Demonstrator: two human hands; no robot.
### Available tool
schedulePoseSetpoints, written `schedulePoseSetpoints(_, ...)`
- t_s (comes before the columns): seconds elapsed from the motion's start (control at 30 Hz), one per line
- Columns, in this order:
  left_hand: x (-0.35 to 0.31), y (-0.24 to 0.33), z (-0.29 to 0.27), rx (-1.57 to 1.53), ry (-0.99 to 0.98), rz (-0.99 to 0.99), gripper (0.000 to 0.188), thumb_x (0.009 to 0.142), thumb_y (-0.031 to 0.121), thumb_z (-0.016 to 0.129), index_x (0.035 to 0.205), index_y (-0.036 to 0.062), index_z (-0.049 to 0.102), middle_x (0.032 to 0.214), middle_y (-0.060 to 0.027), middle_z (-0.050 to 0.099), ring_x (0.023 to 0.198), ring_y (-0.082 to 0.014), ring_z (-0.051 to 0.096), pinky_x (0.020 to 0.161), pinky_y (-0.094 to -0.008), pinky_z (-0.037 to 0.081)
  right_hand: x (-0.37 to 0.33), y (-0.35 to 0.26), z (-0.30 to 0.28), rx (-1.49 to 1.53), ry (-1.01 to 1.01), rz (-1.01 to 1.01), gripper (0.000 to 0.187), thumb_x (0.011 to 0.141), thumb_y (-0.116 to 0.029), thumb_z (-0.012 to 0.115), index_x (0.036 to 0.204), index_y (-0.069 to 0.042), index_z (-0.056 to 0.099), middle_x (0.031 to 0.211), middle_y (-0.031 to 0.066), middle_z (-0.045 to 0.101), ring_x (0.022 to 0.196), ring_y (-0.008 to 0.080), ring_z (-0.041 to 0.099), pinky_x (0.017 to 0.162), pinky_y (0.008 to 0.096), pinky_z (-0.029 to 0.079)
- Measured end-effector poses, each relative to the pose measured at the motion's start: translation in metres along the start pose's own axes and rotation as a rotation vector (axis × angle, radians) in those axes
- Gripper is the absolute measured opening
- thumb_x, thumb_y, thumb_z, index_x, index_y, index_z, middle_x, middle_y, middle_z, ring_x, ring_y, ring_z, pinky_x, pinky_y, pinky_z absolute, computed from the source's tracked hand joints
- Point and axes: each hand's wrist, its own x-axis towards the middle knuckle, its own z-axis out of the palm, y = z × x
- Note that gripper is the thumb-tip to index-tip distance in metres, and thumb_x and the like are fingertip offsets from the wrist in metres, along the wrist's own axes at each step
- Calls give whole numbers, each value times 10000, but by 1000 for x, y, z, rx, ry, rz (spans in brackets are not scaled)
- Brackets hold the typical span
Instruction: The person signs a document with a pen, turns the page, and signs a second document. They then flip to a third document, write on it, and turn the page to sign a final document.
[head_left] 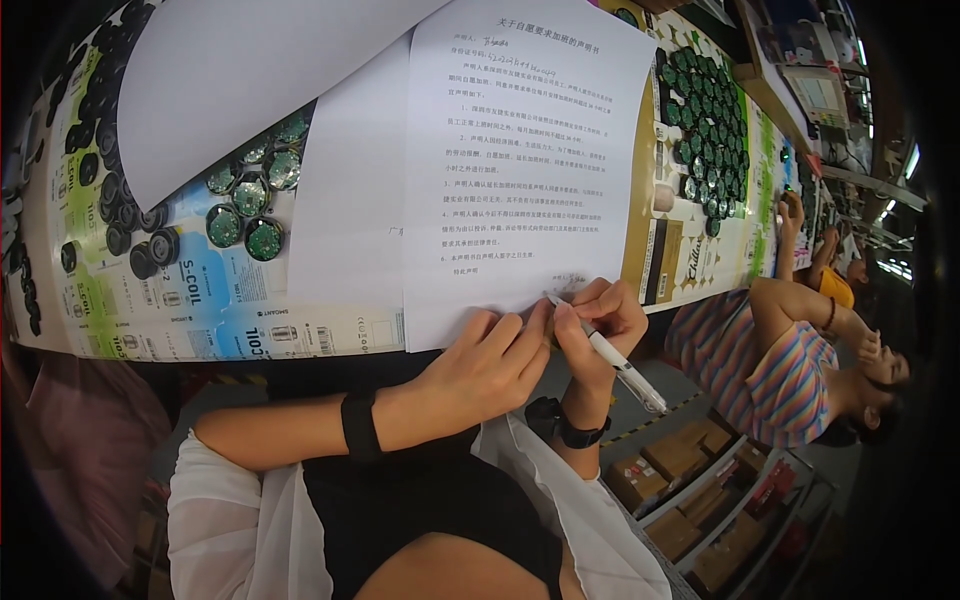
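The white pen (625,372) was pinched between the thumb and fingers of the right hand (605,325), its tip directed to the lower part of the printed sheet (520,190), just beside a small handwritten mark; the left hand (485,365) rested at the lower edge of this sheet, its fingers bent and drawn together, their tips close to the right thumb; whether they pinched something, I cannot tell. The sheet lay in front of both hands, partly over another paper (345,200); a loose white sheet (250,80) stretched across the upper left. The table was covered with printed cardboard (180,310); round green circuit boards (710,140) were gathered to the right, others lay to the left, near black round parts (118,205); to the right was a person in a striped top (750,370), and below stood cardboard boxes (680,455) on a rack.
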Motion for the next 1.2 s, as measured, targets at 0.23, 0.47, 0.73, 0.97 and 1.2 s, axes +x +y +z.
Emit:
schedulePoseSetpoints(0.23, -1, 0, 0, -14, 18, 3, 252, 798, 135, 602, 975, -32, 667, 1165, -177, 653, 818, -170, 507, 662, -275, 392, -1, -5, 3, -41, -3, 23, 275, 754, 48, 729, 739, -41, 468, 676, 14, 532, 582, 11, 390, 513, 177, 291)
schedulePoseSetpoints(0.47, 1, 2, -4, -46, -22, -31, 330, 783, 106, 615, 1066, -56, 665, 1174, -165, 649, 809, -186, 516, 706, -293, 422, 0, -6, 3, -32, 7, 35, 280, 748, 41, 743, 730, -41, 475, 680, 8, 530, 593, 8, 386, 516, 177, 286)
schedulePoseSetpoints(0.73, -1, 0, -6, 1, -26, -50, 289, 813, 152, 569, 1019, -23, 674, 1148, -172, 652, 822, -185, 510, 706, -293, 395, 2, 4, 0, -95, -31, -66, 280, 757, 17, 738, 731, -42, 466, 669, 1, 462, 612, 66, 405, 540, 229, 308)
schedulePoseSetpoints(0.97, -2, 7, -5, -20, 10, -62, 324, 795, 132, 593, 1063, -40, 652, 1201, -176, 630, 841, -183, 523, 714, -283, 407, -1, 5, -10, -58, -63, -29, 272, 796, 24, 691, 768, -53, 432, 669, 11, 479, 573, 52, 401, 534, 204, 315)
schedulePoseSetpoints(1.2, -6, 4, -6, 0, 22, -64, 332, 806, 149, 603, 1079, -36, 644, 1226, -174, 618, 866, -186, 516, 731, -268, 400, 2, 8, -1, -37, -40, -39, 261, 782, 46, 663, 748, -52, 424, 666, 14, 482, 562, 41, 384, 519, 195, 298)
